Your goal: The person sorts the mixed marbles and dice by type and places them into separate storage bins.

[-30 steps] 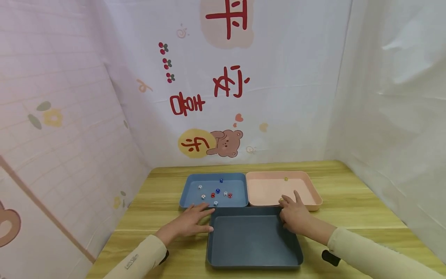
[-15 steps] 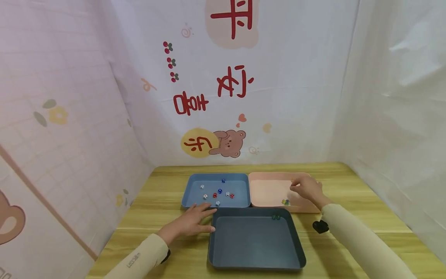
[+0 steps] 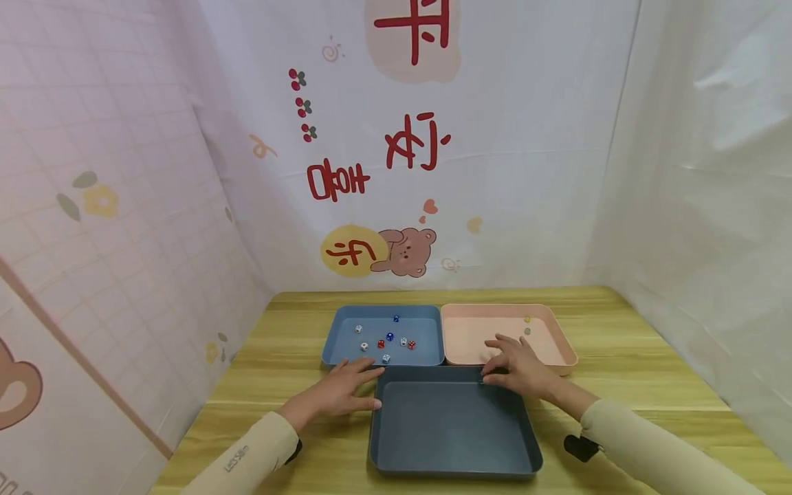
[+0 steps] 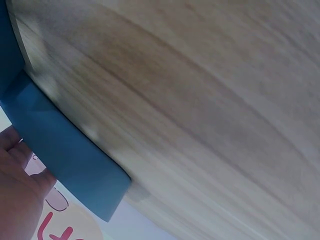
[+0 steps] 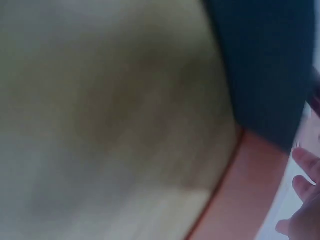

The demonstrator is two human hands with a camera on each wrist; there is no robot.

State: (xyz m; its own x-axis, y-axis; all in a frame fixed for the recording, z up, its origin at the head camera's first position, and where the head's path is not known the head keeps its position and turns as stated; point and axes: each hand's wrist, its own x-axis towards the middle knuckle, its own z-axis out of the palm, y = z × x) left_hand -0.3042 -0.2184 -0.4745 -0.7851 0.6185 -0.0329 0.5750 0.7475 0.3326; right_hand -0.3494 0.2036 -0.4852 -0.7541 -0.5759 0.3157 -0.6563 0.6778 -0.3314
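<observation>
My left hand (image 3: pixel 339 390) rests with spread fingers at the far left corner of a dark blue-grey tray (image 3: pixel 454 473), its fingertips touching the rim. My right hand (image 3: pixel 518 369) is over the tray's far right corner, thumb and forefinger bent toward each other. Just beside those fingertips shows a tiny dark green die (image 3: pixel 482 382); whether they pinch a die cannot be told. Behind, a peach tray (image 3: pixel 473 333) holds a yellow die (image 3: pixel 528 319) and a greyish die (image 3: pixel 527 331); the right hand covers its front part. The right wrist view shows its fingers (image 5: pixel 304 162) at the edge, blurred.
A blue tray (image 3: pixel 332 340) stands beside the peach tray and holds several white, red and blue dice (image 3: pixel 390 337). All three trays stand close together on a wood-grain table (image 3: pixel 625 357). Printed white cloth (image 3: pixel 526 172) hangs behind and at both sides.
My right hand went from the dark tray to the peach tray and back to the dark tray's far right corner. A greyish die now shows in the peach tray. The left hand stayed put.
</observation>
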